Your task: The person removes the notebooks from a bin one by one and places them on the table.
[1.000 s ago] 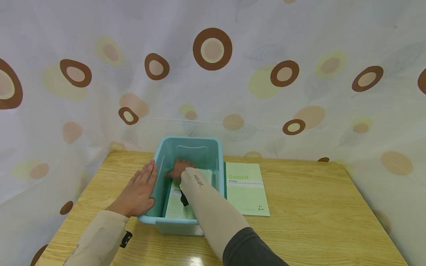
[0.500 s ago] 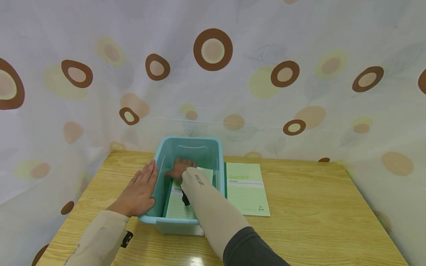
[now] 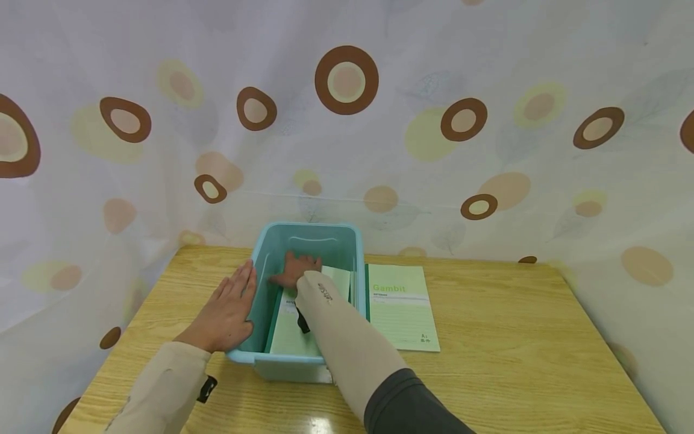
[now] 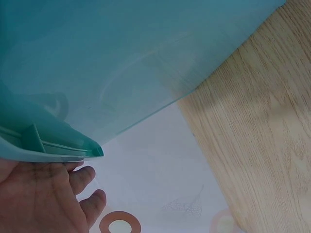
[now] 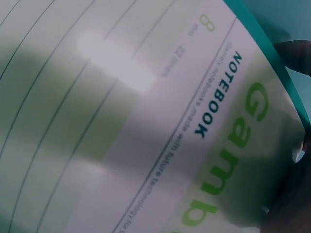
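Note:
A light blue plastic bin (image 3: 293,372) stands on the wooden table. Inside it lies a pale green notebook (image 3: 290,337) with a dark green spine, partly covered by the right forearm. My right hand (image 3: 294,269) reaches in and grips the notebook's far end, which is tilted up. In the right wrist view the thumb (image 5: 294,56) lies at the spine and the cover (image 5: 146,121) bows; the other fingers are mostly hidden. Outstretched along the bin's left rim, my left hand (image 3: 230,310) touches it from outside, its fingers (image 4: 92,204) showing below the rim in the left wrist view.
To the right of the bin, a second green notebook (image 3: 401,310) labelled Gambit lies flat on the table (image 3: 504,349), close beside the bin wall. A patterned white curtain (image 3: 412,211) hangs behind the table and along both sides.
The far end of the notebook in the bin has risen and shifted slightly right with my right hand. The left hand, bin and second notebook have stayed in place.

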The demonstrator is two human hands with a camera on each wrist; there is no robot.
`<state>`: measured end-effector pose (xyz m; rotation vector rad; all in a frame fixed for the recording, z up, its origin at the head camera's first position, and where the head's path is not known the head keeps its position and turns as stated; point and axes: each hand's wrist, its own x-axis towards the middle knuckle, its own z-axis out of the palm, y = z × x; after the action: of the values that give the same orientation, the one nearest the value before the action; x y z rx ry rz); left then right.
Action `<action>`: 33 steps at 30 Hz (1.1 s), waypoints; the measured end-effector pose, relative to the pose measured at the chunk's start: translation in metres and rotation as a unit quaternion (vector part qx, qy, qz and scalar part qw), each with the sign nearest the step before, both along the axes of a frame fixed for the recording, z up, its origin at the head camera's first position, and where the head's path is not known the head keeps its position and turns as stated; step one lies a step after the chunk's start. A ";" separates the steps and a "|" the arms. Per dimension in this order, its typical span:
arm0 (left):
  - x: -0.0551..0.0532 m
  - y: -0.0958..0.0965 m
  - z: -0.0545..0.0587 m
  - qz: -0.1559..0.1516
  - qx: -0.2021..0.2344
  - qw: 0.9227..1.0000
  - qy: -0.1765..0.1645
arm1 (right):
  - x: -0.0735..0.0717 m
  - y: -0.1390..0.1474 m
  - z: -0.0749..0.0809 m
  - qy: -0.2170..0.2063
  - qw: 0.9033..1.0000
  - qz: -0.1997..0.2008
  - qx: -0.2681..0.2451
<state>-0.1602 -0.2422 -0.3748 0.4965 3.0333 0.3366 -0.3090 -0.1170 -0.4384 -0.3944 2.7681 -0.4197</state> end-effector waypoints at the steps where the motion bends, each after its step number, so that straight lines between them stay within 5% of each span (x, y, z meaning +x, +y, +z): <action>1: 0.000 0.000 0.000 -0.001 -0.001 1.000 0.000 | 0.000 0.000 0.001 0.007 1.000 0.001 0.003; 21: -0.001 0.001 0.001 -0.011 0.005 1.000 0.005 | -0.003 0.010 0.040 0.130 0.991 0.022 0.024; 33: -0.001 0.001 0.000 -0.004 0.003 1.000 -0.005 | -0.005 0.019 0.087 0.217 0.976 0.035 -0.008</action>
<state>-0.1607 -0.2409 -0.3743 0.5048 3.0216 0.3482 -0.3137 -0.0984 -0.3512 -0.6559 3.1588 -0.3765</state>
